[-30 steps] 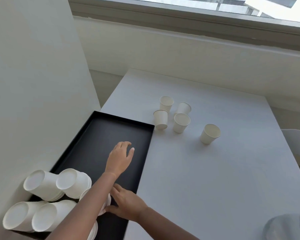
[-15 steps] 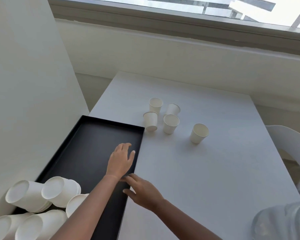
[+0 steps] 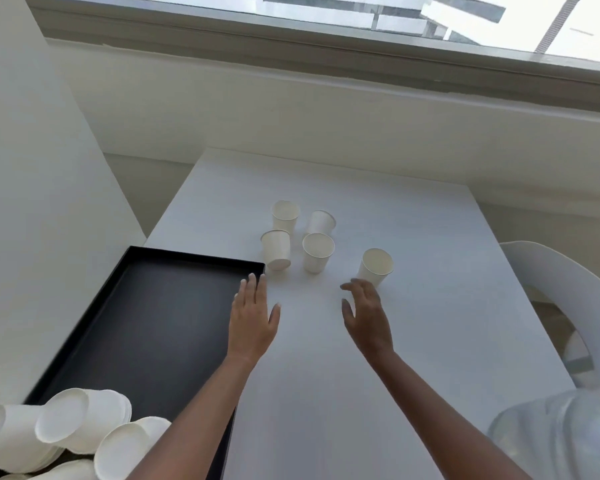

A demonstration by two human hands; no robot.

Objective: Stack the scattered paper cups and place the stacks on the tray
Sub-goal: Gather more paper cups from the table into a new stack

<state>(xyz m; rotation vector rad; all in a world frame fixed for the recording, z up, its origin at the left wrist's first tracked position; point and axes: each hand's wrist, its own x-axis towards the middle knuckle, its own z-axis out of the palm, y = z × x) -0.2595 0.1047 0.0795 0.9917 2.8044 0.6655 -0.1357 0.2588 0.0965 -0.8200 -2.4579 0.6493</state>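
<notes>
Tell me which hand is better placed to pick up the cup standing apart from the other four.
Right. The right hand, fingers open, sits just short of the lone cup; the left hand hovers by the tray corner, farther away.

Left of the left hand [image 3: 253,320], toward the body, the cup stacks [image 3: 63,431] run off the left and bottom edges; their count cannot be told. They and the left forearm [image 3: 194,417] cover the near end of the tray [image 3: 187,259]. Right of the right hand [image 3: 368,317], a chair [image 3: 568,289] is cut by the edge. Beyond the hands, a far cup [image 3: 321,221] is half hidden by a nearer cup [image 3: 317,252].
</notes>
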